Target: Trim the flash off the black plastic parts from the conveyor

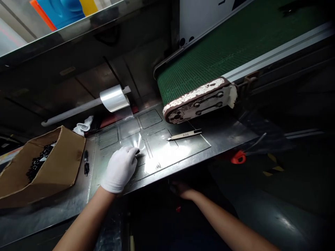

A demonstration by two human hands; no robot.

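My left hand (120, 168), in a white glove, is over the metal worktop (188, 158). Its thumb and fingertips are pinched on a small black part (137, 151); most of that part is hidden by the glove. A thin craft knife (184, 134) with a pale handle marked A06 lies to the right of this hand, on a clear sheet (162, 153) with dark rectangular outlines. My right hand (180, 189) is bare and hangs below the table's front edge. Shadow hides its fingers and anything in them.
A cardboard box (65, 153) of small black parts stands at the left, with black pens (86, 163) beside it. Behind are a film roll (115, 99) on a rod and a white cloth (84, 125). A green conveyor belt (204, 66) juts over the worktop. Orange-handled scissors (238, 157) are at the right.
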